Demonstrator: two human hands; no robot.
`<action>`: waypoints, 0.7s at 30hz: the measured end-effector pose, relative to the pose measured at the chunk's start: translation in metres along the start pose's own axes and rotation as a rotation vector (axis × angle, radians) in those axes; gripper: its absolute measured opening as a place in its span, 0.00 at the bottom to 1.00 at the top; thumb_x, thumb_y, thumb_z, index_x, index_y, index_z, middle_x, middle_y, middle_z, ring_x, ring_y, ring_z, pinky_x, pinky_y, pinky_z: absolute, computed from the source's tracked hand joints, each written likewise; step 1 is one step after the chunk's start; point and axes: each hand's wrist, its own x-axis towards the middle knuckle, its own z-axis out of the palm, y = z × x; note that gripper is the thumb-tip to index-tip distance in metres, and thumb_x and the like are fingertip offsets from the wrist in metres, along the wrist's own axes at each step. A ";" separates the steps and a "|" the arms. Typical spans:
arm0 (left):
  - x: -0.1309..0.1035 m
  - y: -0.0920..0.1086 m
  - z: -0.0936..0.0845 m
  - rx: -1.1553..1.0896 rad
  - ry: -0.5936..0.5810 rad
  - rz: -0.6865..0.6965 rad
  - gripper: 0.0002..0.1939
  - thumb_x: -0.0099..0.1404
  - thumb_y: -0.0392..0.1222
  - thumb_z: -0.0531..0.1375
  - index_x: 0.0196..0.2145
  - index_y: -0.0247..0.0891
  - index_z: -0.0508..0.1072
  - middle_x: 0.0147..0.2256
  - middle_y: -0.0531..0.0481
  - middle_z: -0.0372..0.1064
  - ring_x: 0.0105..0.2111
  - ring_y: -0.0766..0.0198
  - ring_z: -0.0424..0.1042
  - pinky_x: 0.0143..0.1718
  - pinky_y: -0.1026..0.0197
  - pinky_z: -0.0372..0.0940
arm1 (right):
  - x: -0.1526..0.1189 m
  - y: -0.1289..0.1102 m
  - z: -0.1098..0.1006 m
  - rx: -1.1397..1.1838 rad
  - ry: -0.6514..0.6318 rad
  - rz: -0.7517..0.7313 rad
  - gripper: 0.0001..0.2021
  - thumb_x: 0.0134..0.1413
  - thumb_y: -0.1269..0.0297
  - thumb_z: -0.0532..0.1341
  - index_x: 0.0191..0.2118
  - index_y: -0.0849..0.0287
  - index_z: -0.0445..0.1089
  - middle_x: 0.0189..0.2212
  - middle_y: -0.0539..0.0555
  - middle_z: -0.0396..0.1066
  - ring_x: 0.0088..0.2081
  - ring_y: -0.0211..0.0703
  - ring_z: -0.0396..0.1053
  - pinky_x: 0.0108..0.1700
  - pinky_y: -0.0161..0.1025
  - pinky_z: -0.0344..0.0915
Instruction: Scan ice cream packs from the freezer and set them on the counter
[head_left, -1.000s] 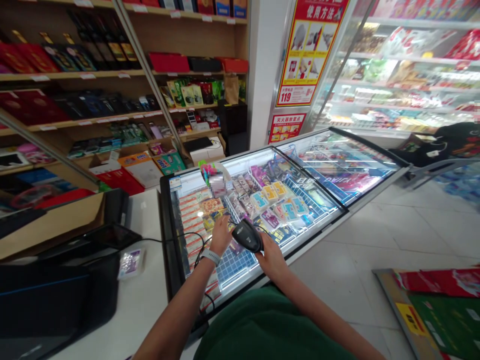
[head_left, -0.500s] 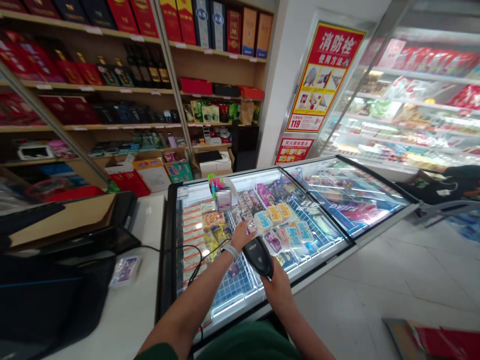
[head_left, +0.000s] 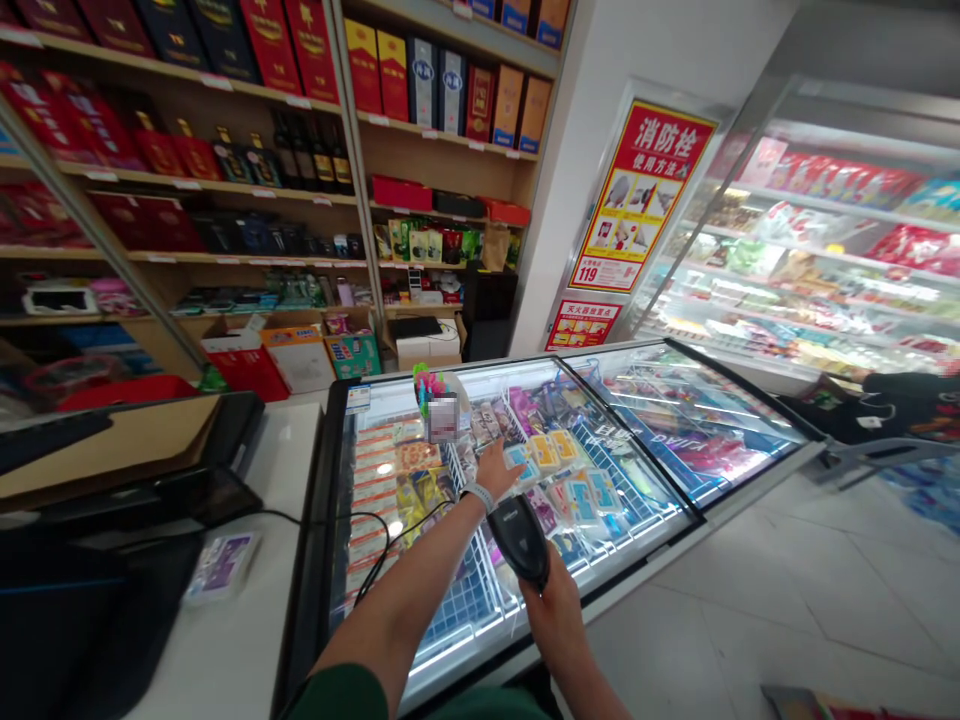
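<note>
My right hand is wrapped round the handle of a black barcode scanner, which is held over the chest freezer. My left hand, with a pale band at the wrist, reaches past the scanner with its fingers apart and nothing visible in them. Close beside its fingers lies a blue-labelled pack. Several similar packs rest on the freezer's glass top, among them an orange-labelled pack and a purple-labelled pack partly behind the scanner.
On the white counter at the left lies another purple-labelled pack beside dark equipment. A black cable runs across the freezer. Shelves with boxes and bottles stand behind. At the right is a lit display fridge.
My left hand has moved forward and slightly right, away from the scanner's head and toward the blue-labelled pack. The scanner stays in my right hand. The view has tilted up slightly.
</note>
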 end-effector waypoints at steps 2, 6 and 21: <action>0.006 -0.001 0.001 0.014 -0.007 -0.025 0.43 0.56 0.53 0.61 0.62 0.26 0.52 0.60 0.29 0.55 0.62 0.49 0.54 0.60 0.54 0.50 | 0.001 0.002 0.000 0.010 0.004 -0.007 0.20 0.47 0.73 0.54 0.49 0.56 0.63 0.40 0.57 0.72 0.44 0.51 0.71 0.46 0.47 0.69; 0.013 -0.002 0.001 0.047 -0.066 -0.035 0.35 0.53 0.48 0.64 0.55 0.29 0.63 0.56 0.32 0.63 0.59 0.49 0.59 0.58 0.56 0.53 | -0.001 0.003 -0.002 0.025 0.041 0.006 0.22 0.45 0.75 0.54 0.49 0.54 0.63 0.41 0.56 0.73 0.44 0.50 0.72 0.46 0.47 0.69; 0.022 0.000 -0.003 0.066 -0.059 -0.093 0.24 0.54 0.46 0.61 0.45 0.29 0.68 0.42 0.38 0.72 0.45 0.52 0.71 0.46 0.57 0.62 | -0.002 0.000 -0.005 -0.047 0.163 -0.044 0.27 0.42 0.74 0.60 0.52 0.52 0.66 0.41 0.54 0.74 0.44 0.52 0.72 0.45 0.42 0.70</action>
